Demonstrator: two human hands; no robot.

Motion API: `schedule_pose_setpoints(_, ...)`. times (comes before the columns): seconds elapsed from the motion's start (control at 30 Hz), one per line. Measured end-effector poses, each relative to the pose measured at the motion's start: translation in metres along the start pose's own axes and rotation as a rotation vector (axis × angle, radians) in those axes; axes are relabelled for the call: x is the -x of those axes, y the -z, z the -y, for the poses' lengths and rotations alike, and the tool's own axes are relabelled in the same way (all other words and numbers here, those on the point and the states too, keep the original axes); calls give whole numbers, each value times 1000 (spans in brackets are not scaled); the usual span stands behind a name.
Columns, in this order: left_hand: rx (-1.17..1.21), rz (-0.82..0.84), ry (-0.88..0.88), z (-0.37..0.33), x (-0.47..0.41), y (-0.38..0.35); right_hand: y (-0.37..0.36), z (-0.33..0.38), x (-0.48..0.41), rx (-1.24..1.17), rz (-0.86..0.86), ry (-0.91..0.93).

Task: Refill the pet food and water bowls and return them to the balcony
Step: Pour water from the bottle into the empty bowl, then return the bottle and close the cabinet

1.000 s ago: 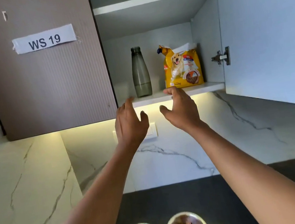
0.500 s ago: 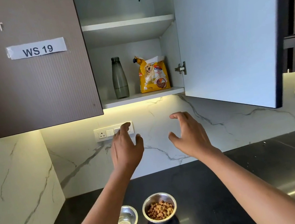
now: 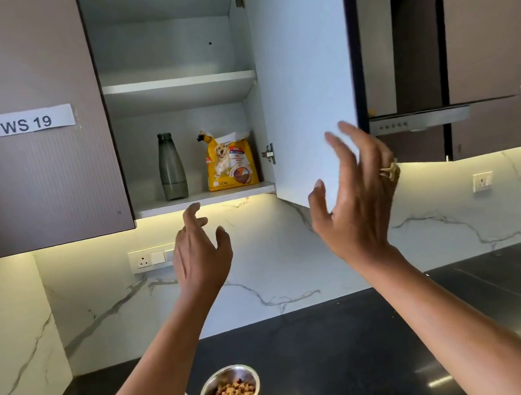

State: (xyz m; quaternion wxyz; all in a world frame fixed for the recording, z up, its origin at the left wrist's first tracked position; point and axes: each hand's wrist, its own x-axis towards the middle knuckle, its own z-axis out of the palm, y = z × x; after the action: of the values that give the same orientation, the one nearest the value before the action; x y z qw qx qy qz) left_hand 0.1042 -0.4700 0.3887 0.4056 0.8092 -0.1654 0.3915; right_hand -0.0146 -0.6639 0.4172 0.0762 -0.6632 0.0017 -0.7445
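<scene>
Right hand (image 3: 354, 201) off shelf (image 3: 204, 200), now at cabinet door (image 3: 302, 68), 1 o'clock — fingers spread, empty; left hand (image 3: 198, 257) loose, empty. Filled food bowl (image 3: 231, 394) at 6 o'clock — door closing likely next

both arms up, bare as far as the view shows. left forearm (image 3: 139, 386) comes in from the lower left, right forearm (image 3: 448, 321) from the lower right. left hand (image 3: 201, 256) sits the lower of the two, back toward the camera, fingers loosely curled, forefinger a touch above the rest, thumb out to the right, gripping nothing. right hand (image 3: 354, 205) is higher, palm turned to the left, fingers long and spread, pointing up, thumb apart on the left side, also gripping nothing. the two hands are apart, not touching.
</scene>
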Motion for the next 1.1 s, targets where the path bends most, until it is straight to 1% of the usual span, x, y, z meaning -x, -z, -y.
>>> schedule_pose_setpoints(0.07,-10,1,6,-9,5,-6,1,-16,-1,-60,-4,-118)
schedule_pose_setpoints(0.13,-16,-7,14,-15,9,-10,-3,-27,4,-193,67,-262)
schedule_pose_setpoints(0.2,-28,-23,32,-15,12,-10,-8,-34,11,-292,97,-312)
schedule_pose_setpoints(0.3,-55,-43,69,-5,20,-5,-12,-40,15,-383,47,-273)
schedule_pose_setpoints(0.4,-110,-52,115,8,24,3,-16,-35,16,-457,62,-196)
schedule_pose_setpoints(0.53,-166,-67,148,24,19,18,-35,-17,26,-538,125,-76)
schedule_pose_setpoints(0.67,-215,-106,124,45,6,41,-70,17,39,-600,197,-85)
schedule_pose_setpoints(0.73,-223,-131,108,58,-2,52,-88,39,46,-595,229,-82)
schedule_pose_setpoints(0.83,-244,-149,90,84,-18,65,-121,74,60,-520,286,-23)
schedule_pose_setpoints(0.93,-259,-154,55,113,-38,74,-156,111,72,-428,278,21)
schedule_pose_setpoints(1.1,-319,-115,-34,161,-79,86,-220,161,86,-301,289,-13)
